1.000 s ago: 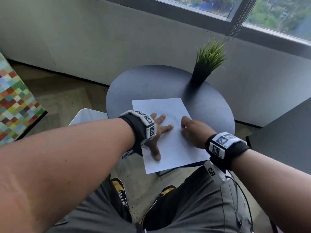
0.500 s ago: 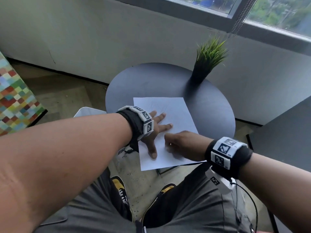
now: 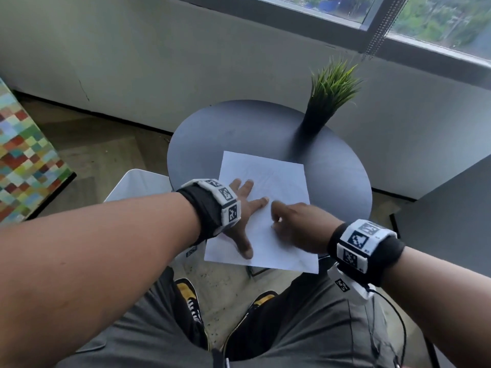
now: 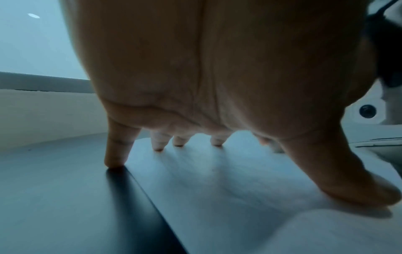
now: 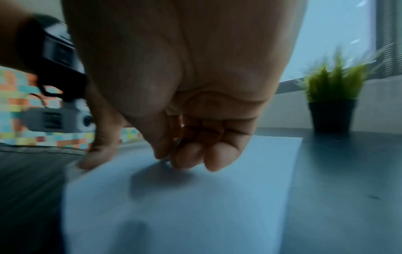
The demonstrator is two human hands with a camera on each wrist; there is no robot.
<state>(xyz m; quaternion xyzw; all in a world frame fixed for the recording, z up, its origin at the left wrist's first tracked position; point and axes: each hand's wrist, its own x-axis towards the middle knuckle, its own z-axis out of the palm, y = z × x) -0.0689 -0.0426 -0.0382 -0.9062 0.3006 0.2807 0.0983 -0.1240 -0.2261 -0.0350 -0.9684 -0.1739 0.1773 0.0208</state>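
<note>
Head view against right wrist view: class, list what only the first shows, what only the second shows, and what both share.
Only the head view shows the near end of the sheet of paper overhanging the round table, the whole left hand spread flat on it, and the person's trousers and shoes. Only the right wrist view shows the right hand from its palm side: curled fingers, tips down at the paper. Both show the paper, the table, the potted plant and the chequered panel.
</note>
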